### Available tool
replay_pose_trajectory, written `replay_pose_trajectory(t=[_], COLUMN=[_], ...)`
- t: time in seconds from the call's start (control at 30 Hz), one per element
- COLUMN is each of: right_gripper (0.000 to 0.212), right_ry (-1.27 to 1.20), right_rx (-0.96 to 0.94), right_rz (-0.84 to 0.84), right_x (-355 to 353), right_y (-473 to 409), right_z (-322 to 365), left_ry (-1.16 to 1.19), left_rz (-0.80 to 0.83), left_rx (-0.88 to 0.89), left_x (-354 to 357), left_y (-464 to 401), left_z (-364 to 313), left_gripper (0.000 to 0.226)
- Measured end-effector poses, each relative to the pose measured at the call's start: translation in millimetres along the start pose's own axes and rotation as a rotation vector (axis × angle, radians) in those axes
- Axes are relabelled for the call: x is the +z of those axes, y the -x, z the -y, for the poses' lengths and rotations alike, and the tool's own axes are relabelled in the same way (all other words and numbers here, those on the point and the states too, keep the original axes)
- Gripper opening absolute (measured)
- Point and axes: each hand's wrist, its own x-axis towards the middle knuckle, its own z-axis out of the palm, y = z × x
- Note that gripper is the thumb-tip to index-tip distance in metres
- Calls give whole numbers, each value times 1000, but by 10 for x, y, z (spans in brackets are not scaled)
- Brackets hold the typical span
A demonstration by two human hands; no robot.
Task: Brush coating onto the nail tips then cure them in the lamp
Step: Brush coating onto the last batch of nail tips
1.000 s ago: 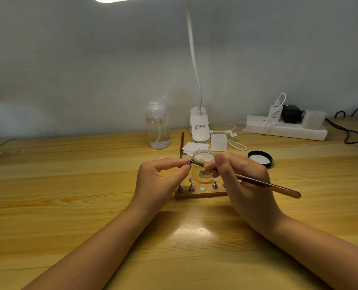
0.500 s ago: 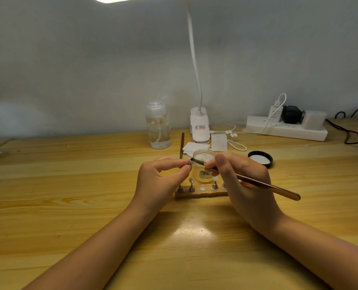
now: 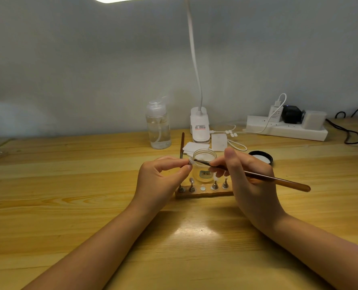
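Little has shifted since the earlier frames: both hands remain raised over the middle of the desk [image 3: 69, 206], and the brush [image 3: 251, 174] has only edged slightly along its stroke. The left hand [image 3: 159, 183] pinches a small pale nail tip [image 3: 191, 161] between thumb and forefinger, holding it up just in front of an open clear jar [image 3: 204, 165]. The right hand [image 3: 251, 185] grips the brush like a pen, its dark bristle end resting against the held tip. Below the hands, a wooden stand [image 3: 203, 193] sits mid-desk and carries small metal pegs; at least two pegs appear to bear tips, one socket shows only a bare white disc, and whether the mounted tips are coated cannot be told at this size. The jar's black lid [image 3: 260, 156] lies apart toward the right. A clear pump bottle [image 3: 158, 126], a white clip lamp base [image 3: 200, 127], folded white wipes [image 3: 195, 147] and a power strip [image 3: 287, 128] stand along the far edge. Judged from this, coating is under way on one tip, with the remaining tips likely outstanding. No curing lamp can be identified with certainty, so the curing step appears not yet begun.
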Motion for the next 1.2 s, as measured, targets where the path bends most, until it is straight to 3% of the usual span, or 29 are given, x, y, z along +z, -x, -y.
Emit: replay_pose_trajectory(t=[0.23, 0.53, 0.9, 1.2], right_gripper=[19, 26, 26, 29], right_ry=[-4, -25, -17, -63], right_rx=[-6, 4, -6, 26], right_rz=[44, -37, 29, -46], right_x=[11, 13, 5, -20], right_y=[-6, -1, 10, 32], right_z=[-1, 7, 17, 2], left_ry=[-2, 15, 40, 90], left_rz=[7, 16, 17, 15], left_rx=[16, 40, 70, 34], left_x=[-10, -21, 1, -11], left_y=[7, 8, -10, 4], left_z=[9, 0, -10, 18], left_gripper=[17, 20, 22, 17])
